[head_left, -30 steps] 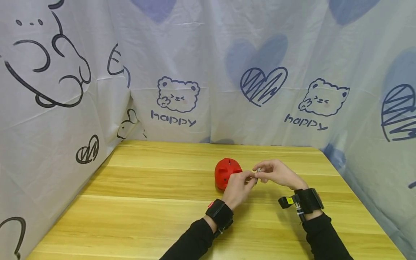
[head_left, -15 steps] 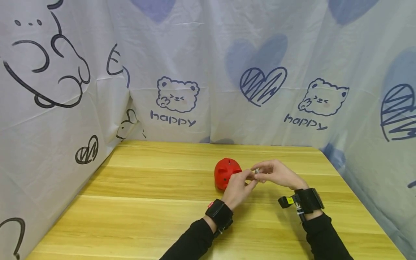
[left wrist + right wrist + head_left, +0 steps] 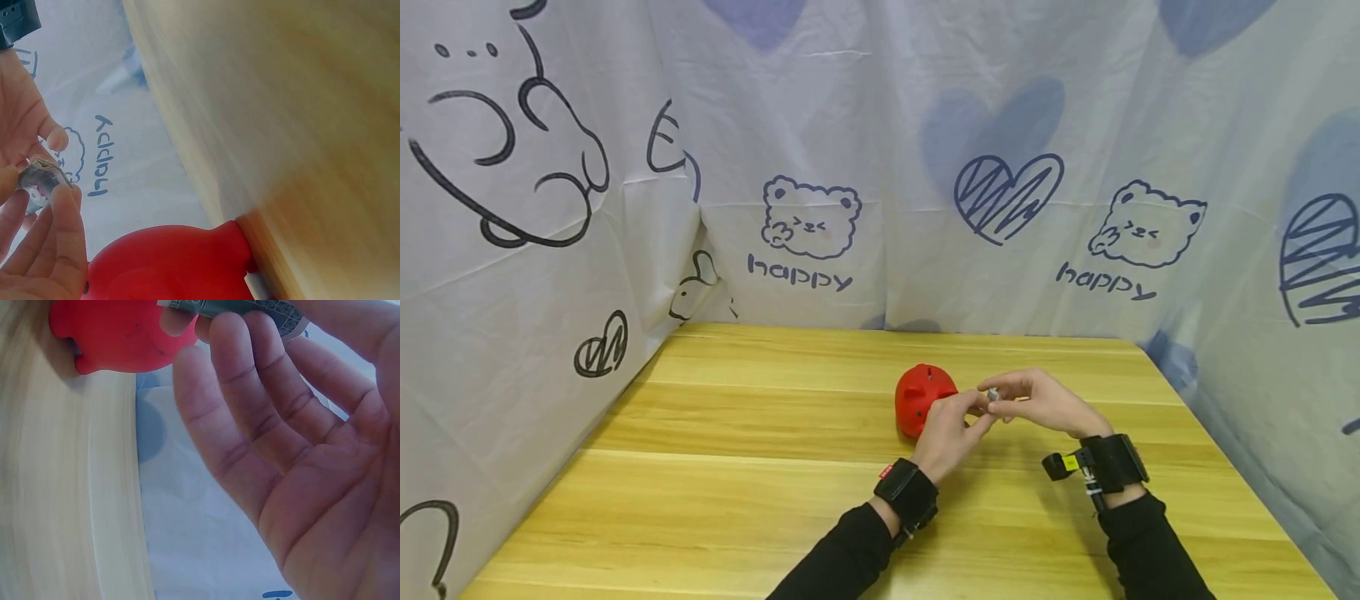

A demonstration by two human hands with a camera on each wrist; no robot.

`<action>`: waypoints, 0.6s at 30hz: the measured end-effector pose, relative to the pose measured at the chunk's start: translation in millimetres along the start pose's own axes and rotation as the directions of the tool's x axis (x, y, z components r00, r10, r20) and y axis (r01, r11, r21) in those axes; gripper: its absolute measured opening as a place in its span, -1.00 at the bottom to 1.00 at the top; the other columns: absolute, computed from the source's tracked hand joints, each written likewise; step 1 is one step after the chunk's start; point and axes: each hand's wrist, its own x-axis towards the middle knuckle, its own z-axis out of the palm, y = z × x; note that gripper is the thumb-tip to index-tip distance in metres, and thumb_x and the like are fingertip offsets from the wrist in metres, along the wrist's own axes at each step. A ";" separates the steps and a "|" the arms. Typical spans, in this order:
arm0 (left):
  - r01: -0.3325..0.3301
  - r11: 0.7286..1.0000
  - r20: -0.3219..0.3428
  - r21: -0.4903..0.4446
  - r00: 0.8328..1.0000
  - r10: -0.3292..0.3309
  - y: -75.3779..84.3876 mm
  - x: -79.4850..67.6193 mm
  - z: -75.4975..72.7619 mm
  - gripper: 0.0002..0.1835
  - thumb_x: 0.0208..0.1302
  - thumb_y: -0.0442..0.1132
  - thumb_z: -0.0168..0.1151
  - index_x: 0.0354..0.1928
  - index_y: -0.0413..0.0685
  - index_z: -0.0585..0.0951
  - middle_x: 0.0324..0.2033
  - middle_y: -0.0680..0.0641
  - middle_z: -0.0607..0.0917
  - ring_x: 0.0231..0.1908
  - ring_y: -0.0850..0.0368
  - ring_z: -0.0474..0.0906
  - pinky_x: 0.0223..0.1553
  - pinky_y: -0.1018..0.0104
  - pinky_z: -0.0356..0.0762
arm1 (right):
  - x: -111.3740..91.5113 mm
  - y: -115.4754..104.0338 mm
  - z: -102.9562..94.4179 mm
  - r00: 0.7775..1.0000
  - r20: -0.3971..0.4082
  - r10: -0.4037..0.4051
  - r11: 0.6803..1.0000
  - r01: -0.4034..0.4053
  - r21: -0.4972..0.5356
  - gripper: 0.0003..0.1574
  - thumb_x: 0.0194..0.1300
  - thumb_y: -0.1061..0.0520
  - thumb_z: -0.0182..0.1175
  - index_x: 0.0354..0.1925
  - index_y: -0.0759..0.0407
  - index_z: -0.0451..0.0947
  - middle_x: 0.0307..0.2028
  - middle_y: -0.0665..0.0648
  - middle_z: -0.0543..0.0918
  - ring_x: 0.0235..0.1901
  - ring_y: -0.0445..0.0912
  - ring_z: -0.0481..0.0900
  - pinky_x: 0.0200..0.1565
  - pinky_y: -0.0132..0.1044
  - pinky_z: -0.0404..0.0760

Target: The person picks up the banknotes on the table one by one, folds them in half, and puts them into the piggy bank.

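Note:
A folded banknote (image 3: 993, 395) is held between the two hands, above the table. My left hand (image 3: 947, 437) pinches it from the left with thumb and fingers. From the other side, my right hand (image 3: 1045, 404) grips it, fingertips close to those of the left. In the left wrist view the banknote (image 3: 47, 175) looks bent and layered, partly covered by fingers. Its greenish printed face shows along the top of the right wrist view, behind the curled right fingers (image 3: 231, 347). Just left of the hands stands a red piggy bank (image 3: 922, 392) with a slot on top, partly hidden by the left hand.
The wood-grain table (image 3: 737, 500) extends around the hands. A pale curtain (image 3: 910, 250) with blue and black drawings hangs behind it and along both sides. Black camera bands sit on both wrists, including the right wristband (image 3: 1112, 462).
The right fingers have shifted slightly left, closer to the left hand. A dark end of the banknote that stuck out below the fingers no longer shows. The piggy bank stays put.

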 end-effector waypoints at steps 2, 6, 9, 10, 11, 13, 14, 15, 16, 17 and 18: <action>-0.005 1.000 -0.002 0.007 1.000 0.005 -0.1 0.0 0.1 -0.83 0.36 -0.10 0.25 -0.11 0.06 0.71 -0.20 0.09 0.76 -0.16 0.22 0.67 -0.25 0.60 0.54 | 0.2 0.0 0.0 1.000 0.002 -0.003 1.000 0.003 0.002 -0.49 0.33 -0.05 0.27 0.19 0.07 0.55 -0.27 0.05 0.75 -0.33 0.02 0.69 -0.17 -0.06 0.68; -0.016 1.000 -0.006 0.020 1.000 0.016 0.0 -0.3 -0.4 -0.81 0.36 -0.09 0.25 -0.10 0.06 0.72 -0.22 0.09 0.77 -0.18 0.20 0.68 -0.26 0.62 0.52 | 0.3 0.2 -0.4 1.000 0.005 -0.005 1.000 0.005 0.004 -0.49 0.33 -0.04 0.27 0.20 0.08 0.55 -0.29 0.05 0.74 -0.34 0.00 0.69 -0.17 -0.06 0.68; -0.026 0.999 -0.014 0.025 1.000 0.026 -0.1 -0.3 -0.6 -0.81 0.35 -0.09 0.26 -0.11 0.06 0.73 -0.23 0.09 0.77 -0.19 0.21 0.68 -0.27 0.62 0.51 | 0.6 0.6 -0.3 1.000 0.006 -0.008 1.000 0.008 -0.001 -0.46 0.33 -0.04 0.27 0.20 0.12 0.54 -0.29 0.05 0.74 -0.34 -0.02 0.69 -0.17 -0.09 0.68; -0.029 0.999 -0.017 0.026 0.999 0.029 -0.1 -0.3 -0.8 -0.82 0.34 -0.09 0.26 -0.11 0.07 0.74 -0.24 0.10 0.77 -0.20 0.22 0.67 -0.28 0.63 0.51 | 0.6 0.6 -0.1 1.000 0.005 -0.008 1.000 0.008 -0.001 -0.45 0.33 -0.04 0.27 0.21 0.14 0.53 -0.29 0.05 0.74 -0.33 -0.02 0.69 -0.17 -0.11 0.68; -0.032 0.999 -0.019 0.025 0.999 0.032 -0.2 -0.4 -1.0 -0.82 0.34 -0.09 0.26 -0.11 0.07 0.74 -0.24 0.10 0.77 -0.21 0.23 0.67 -0.28 0.63 0.50 | 0.6 0.6 0.0 1.000 0.003 -0.007 1.000 0.007 -0.001 -0.45 0.32 -0.04 0.28 0.21 0.14 0.53 -0.29 0.05 0.74 -0.33 -0.02 0.69 -0.17 -0.12 0.68; -0.036 0.999 -0.023 0.021 0.999 0.037 -0.2 -0.6 -1.2 -0.81 0.34 -0.09 0.26 -0.11 0.07 0.74 -0.24 0.10 0.77 -0.21 0.25 0.67 -0.29 0.63 0.50 | 0.7 0.7 0.6 1.000 -0.002 -0.002 1.000 0.002 0.001 -0.43 0.32 -0.04 0.28 0.22 0.16 0.53 -0.27 0.05 0.74 -0.31 -0.03 0.70 -0.17 -0.14 0.68; -0.038 0.999 -0.025 0.021 0.999 0.039 -0.3 -0.8 -1.2 -0.81 0.34 -0.10 0.26 -0.10 0.07 0.74 -0.24 0.10 0.77 -0.21 0.25 0.66 -0.29 0.63 0.50 | 0.6 0.6 0.6 1.000 -0.003 -0.002 1.000 0.002 0.003 -0.43 0.32 -0.04 0.28 0.22 0.17 0.52 -0.26 0.06 0.74 -0.30 -0.03 0.70 -0.16 -0.13 0.69; -0.039 0.999 -0.024 0.021 0.999 0.039 -0.3 -0.8 -1.3 -0.81 0.35 -0.10 0.26 -0.10 0.08 0.74 -0.23 0.11 0.77 -0.21 0.26 0.66 -0.29 0.64 0.50 | 0.4 0.9 0.8 1.000 -0.005 -0.001 1.000 0.001 0.005 -0.42 0.32 -0.03 0.28 0.23 0.18 0.52 -0.25 0.07 0.74 -0.29 -0.04 0.70 -0.16 -0.12 0.69; -0.042 0.999 -0.025 0.023 0.999 0.043 -0.3 -0.9 -1.4 -0.81 0.35 -0.10 0.26 -0.09 0.08 0.74 -0.23 0.11 0.77 -0.21 0.27 0.66 -0.29 0.64 0.50 | 0.4 0.9 0.9 1.000 -0.010 0.005 1.000 -0.005 0.007 -0.43 0.32 -0.03 0.29 0.22 0.16 0.52 -0.24 0.07 0.74 -0.28 -0.04 0.70 -0.15 -0.11 0.69; -0.044 0.999 -0.025 0.022 0.999 0.044 -0.3 -0.8 -1.3 -0.81 0.35 -0.10 0.26 -0.08 0.08 0.74 -0.22 0.11 0.78 -0.20 0.28 0.66 -0.29 0.64 0.49 | 0.4 1.0 1.0 1.000 -0.014 0.012 1.000 -0.012 0.011 -0.44 0.31 -0.03 0.29 0.21 0.14 0.53 -0.23 0.07 0.74 -0.28 -0.04 0.70 -0.15 -0.08 0.69; -0.045 0.999 -0.026 0.024 0.999 0.046 -0.4 -0.7 -1.2 -0.81 0.35 -0.11 0.26 -0.08 0.08 0.74 -0.22 0.11 0.78 -0.20 0.28 0.66 -0.29 0.65 0.49 | 0.4 1.1 1.0 1.000 -0.017 0.017 1.000 -0.016 0.011 -0.44 0.31 -0.03 0.29 0.21 0.14 0.53 -0.23 0.07 0.74 -0.27 -0.04 0.70 -0.14 -0.06 0.68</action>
